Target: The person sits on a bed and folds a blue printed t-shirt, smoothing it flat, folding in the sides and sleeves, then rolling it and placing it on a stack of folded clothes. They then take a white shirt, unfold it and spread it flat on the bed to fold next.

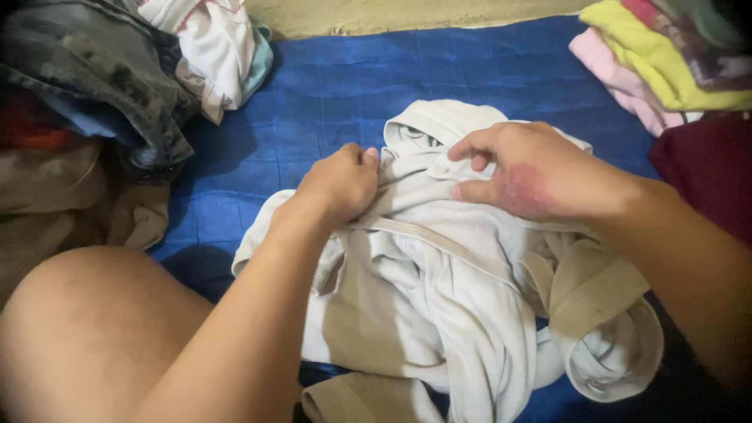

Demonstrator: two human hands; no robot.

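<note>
A crumpled off-white ribbed garment (439, 290) with beige trim lies on a blue sheet (352, 86) in front of me. My left hand (341, 184) is closed on a fold of the cloth near its collar. My right hand (521, 168) rests on top of the garment just to the right, thumb and fingers pinching the fabric by the neck opening. My bare knee (86, 329) fills the lower left corner.
A heap of dark and brown clothes (86, 94) with a white piece (207, 43) lies at the upper left. Folded yellow and pink clothes (658, 63) are stacked at the upper right, with a maroon cloth (709, 168) below them.
</note>
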